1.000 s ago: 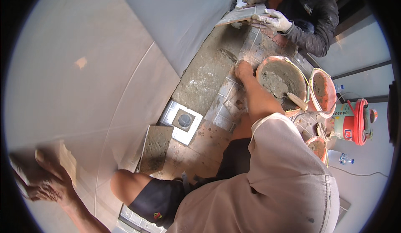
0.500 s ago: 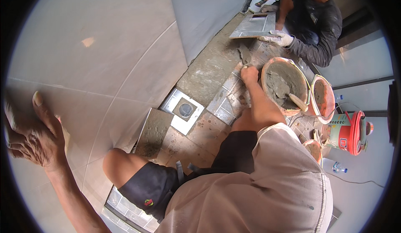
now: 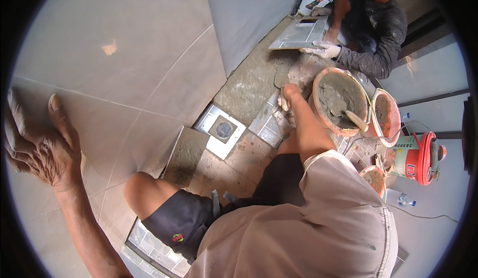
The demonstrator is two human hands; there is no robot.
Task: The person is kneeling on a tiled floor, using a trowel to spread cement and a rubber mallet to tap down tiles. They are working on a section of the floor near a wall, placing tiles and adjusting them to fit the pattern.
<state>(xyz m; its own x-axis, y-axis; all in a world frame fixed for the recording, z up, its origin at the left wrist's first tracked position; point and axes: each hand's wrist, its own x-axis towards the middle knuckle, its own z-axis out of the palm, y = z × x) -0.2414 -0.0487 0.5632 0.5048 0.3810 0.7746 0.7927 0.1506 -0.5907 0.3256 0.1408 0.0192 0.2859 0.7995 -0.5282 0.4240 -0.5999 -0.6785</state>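
My left hand [image 3: 45, 146] lies flat with its fingers spread against the large beige wall tiles [image 3: 114, 54]. My right hand [image 3: 290, 94] is closed round the handle of a trowel [image 3: 282, 77]. Its blade is at the edge of the grey mortar bed [image 3: 251, 83] spread along the wall. Nearer to me, a square drain fitting [image 3: 223, 129] with a round opening sits in a white frame. Across from me, a co-worker's gloved hand [image 3: 326, 50] holds a grey patterned tile [image 3: 298, 33] with a rectangular cutout, tilted over the mortar's far end.
To the right stand a bucket of mortar [image 3: 341, 103] with a tool handle leaning out, a smaller bucket [image 3: 386, 113] and a red-and-green pail [image 3: 416, 158]. A hammer [image 3: 317, 1] lies beyond the tile. A clear bottle [image 3: 406, 200] and a cable lie at the right.
My right hand has drawn slightly nearer and left with the trowel, its blade now flatter on the mortar. The co-worker's tile has shifted a little left and lower.
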